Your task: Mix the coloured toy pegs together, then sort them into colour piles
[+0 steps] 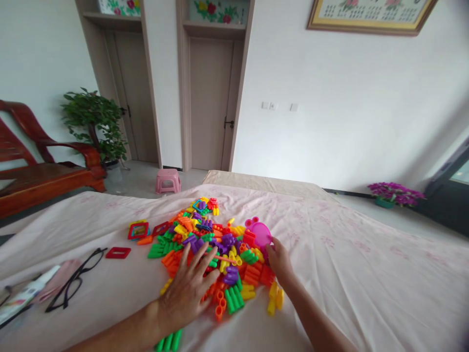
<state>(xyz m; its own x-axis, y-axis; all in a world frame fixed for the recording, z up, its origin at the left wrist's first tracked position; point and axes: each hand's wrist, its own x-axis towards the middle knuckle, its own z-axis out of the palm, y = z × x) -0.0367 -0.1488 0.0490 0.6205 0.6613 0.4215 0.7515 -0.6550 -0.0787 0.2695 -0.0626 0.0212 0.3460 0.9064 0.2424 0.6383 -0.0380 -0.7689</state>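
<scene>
A heap of plastic toy building pieces (210, 236) in orange, green, purple, yellow and red lies on a pale cloth. My left hand (190, 286) rests over the near left part of the heap, palm down and fingers spread; nothing is gripped in it. At the heap's right edge my right hand (280, 260) has its fingertips closed on the near edge of a pink round toy piece (261, 234), which has small rings at its far end. The heap partly hides this hand's fingers. Green tube pieces (233, 299) and yellow ones (274, 298) lie between the hands.
Left of the heap are a red square frame (117, 253), black eyeglasses (75, 283) and a white tube (31, 293). Beyond the cloth (348, 274) stand a pink stool (168, 181), a wooden chair (47, 151), a green plant (95, 122) and purple flowers (395, 191).
</scene>
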